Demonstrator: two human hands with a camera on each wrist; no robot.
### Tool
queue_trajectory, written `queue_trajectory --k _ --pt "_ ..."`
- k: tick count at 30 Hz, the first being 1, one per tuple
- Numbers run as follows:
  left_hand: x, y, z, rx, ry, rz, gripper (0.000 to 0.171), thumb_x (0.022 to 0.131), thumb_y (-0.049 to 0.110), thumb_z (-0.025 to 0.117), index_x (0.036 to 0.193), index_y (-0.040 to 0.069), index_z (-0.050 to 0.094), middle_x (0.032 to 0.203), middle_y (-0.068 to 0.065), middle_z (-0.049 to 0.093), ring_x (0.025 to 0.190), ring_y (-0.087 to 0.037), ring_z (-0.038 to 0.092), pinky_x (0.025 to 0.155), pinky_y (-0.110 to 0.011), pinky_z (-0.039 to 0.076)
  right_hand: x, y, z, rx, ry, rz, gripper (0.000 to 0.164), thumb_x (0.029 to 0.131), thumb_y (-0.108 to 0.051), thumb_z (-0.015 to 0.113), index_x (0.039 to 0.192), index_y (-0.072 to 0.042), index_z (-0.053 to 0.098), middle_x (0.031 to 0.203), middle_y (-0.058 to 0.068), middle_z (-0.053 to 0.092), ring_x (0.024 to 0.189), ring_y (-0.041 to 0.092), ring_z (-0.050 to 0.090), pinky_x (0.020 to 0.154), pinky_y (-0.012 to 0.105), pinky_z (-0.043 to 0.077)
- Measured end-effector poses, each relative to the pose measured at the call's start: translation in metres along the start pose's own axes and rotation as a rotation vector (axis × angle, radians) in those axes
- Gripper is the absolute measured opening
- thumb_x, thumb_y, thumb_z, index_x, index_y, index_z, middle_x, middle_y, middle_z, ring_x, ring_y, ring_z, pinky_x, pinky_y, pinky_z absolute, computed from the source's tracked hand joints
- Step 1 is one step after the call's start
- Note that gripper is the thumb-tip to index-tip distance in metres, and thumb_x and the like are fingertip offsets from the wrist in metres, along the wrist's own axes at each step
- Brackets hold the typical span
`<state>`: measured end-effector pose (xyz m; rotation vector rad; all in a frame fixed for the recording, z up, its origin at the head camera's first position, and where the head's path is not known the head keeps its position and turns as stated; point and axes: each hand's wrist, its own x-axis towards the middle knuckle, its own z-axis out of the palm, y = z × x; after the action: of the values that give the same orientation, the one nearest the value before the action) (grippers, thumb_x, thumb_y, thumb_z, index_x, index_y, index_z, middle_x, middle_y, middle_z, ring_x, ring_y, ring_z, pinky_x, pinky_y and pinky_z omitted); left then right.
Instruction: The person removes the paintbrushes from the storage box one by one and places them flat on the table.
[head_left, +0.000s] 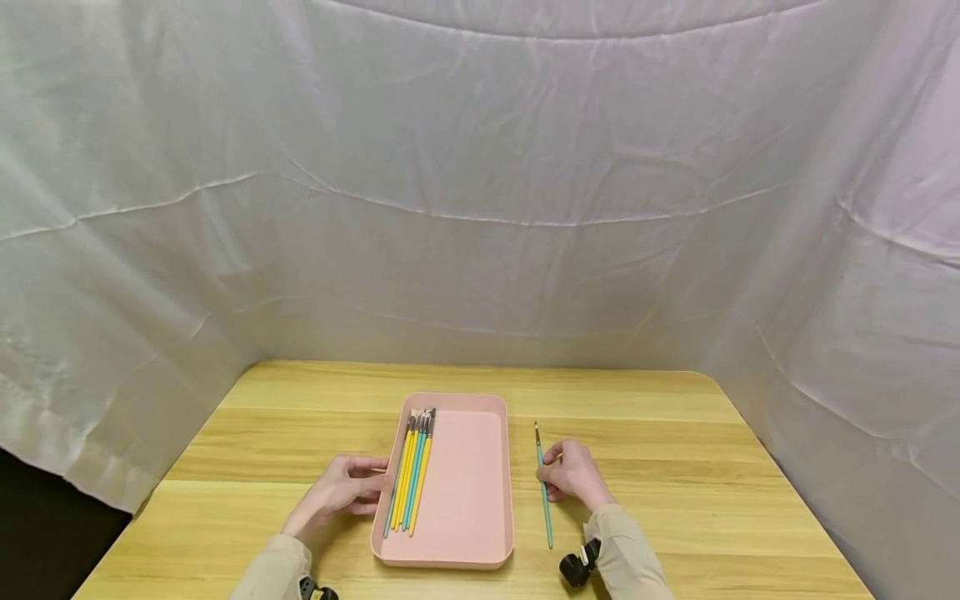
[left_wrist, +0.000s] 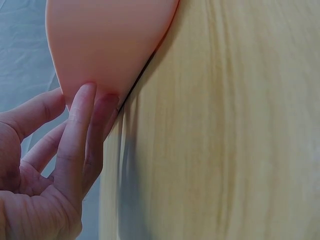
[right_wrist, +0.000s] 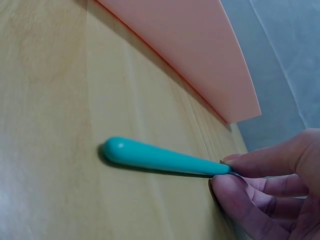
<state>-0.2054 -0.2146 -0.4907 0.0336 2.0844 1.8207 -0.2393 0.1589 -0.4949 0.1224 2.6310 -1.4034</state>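
A pink tray [head_left: 468,483] lies on the wooden table with several yellow and teal paintbrushes [head_left: 415,475] side by side along its left wall, bristles toward the far end. My left hand [head_left: 347,485] touches the tray's left side. In the left wrist view, extended fingers [left_wrist: 75,135] rest against the outer wall. To the right of the tray, my right hand [head_left: 572,473] pinches a teal paintbrush [head_left: 547,521] between thumb and fingers. Its bristles point away from me. The right wrist view shows the rounded handle end [right_wrist: 150,155] close over the tabletop.
The wooden table [head_left: 697,492] extends to both sides of the tray. Grey fabric [head_left: 480,183] hangs behind it and along the sides. Small black devices [head_left: 579,567] are worn on both wrists.
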Motion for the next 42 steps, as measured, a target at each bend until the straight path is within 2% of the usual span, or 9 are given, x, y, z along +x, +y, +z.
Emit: queue_trajectory --k 16,26,33,37,42 --pt "-0.0018 0.0012 0.0007 -0.005 0.002 0.007 0.054 0.093 0.01 0.07 0.137 -0.015 0.05 0.108 -0.019 0.074 0.086 -0.02 0.075 0.075 -0.034 0.066 -0.0017 0.0005 0.0001 0.043 0.002 0.021 0.02 0.085 0.003 0.07 0.103 0.005 0.062 0.072 0.011 0.064 0.053 0.015 0.061 0.049 0.029 0.061" --pt "-0.0015 0.002 0.0012 -0.001 0.007 0.007 0.055 0.093 0.009 0.07 0.137 -0.015 0.05 0.109 -0.019 0.074 0.087 -0.021 0.074 0.075 -0.035 0.066 -0.0031 0.0017 -0.0006 0.051 0.001 0.006 0.019 0.086 0.0 0.072 0.103 0.005 0.063 0.073 0.011 0.065 0.054 0.016 0.063 0.051 0.029 0.062" --pt "-0.0015 0.0013 0.0011 -0.002 -0.001 0.013 0.055 0.092 0.009 0.07 0.137 -0.015 0.05 0.11 -0.02 0.073 0.087 -0.021 0.074 0.075 -0.035 0.066 -0.0032 0.0068 -0.0008 0.105 0.01 -0.052 0.021 0.087 -0.002 0.071 0.105 0.005 0.063 0.07 0.011 0.066 0.05 0.014 0.063 0.05 0.031 0.062" --pt "-0.0012 0.001 0.0005 0.001 -0.005 0.017 0.055 0.093 0.009 0.07 0.137 -0.015 0.05 0.11 -0.02 0.073 0.087 -0.021 0.074 0.075 -0.035 0.066 -0.0039 0.006 -0.0033 0.151 0.021 -0.119 0.025 0.088 -0.001 0.07 0.11 0.008 0.061 0.067 0.011 0.064 0.047 0.014 0.061 0.048 0.033 0.062" --pt "-0.0012 0.0004 0.0003 0.001 -0.002 0.014 0.055 0.092 0.01 0.07 0.137 -0.015 0.049 0.11 -0.02 0.073 0.087 -0.022 0.075 0.075 -0.035 0.066 -0.0058 0.0003 -0.0086 0.246 -0.02 -0.182 0.033 0.091 -0.002 0.068 0.118 0.014 0.058 0.07 0.013 0.064 0.051 0.014 0.062 0.052 0.034 0.064"
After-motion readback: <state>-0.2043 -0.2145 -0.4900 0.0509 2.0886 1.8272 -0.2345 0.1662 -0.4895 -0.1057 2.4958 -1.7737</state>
